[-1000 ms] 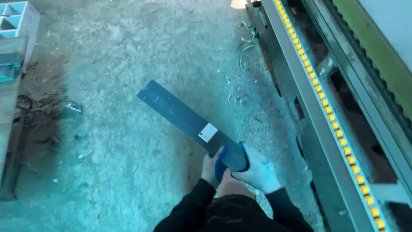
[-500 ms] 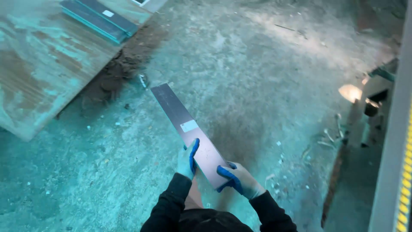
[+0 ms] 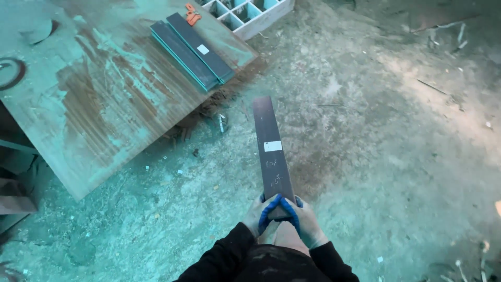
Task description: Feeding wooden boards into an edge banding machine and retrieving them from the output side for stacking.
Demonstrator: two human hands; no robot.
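I hold a long dark flat strip with a small white label, near end in both gloved hands, far end pointing away from me over the floor. My left hand and my right hand, in grey gloves with blue fingers, clasp its near end side by side. Up left, a large rusty metal sheet lies flat, with two similar dark strips stacked on it.
A white compartmented tray sits beyond the sheet at the top. An orange tool lies near the strips. The concrete floor is dusty, with metal scraps and shavings scattered about. Dark metal parts lie at the left edge.
My view has swung left: the long machine rail is gone and the rusty sheet now fills the upper left. The strip now points straight ahead, and both hands have closed together on its near end.
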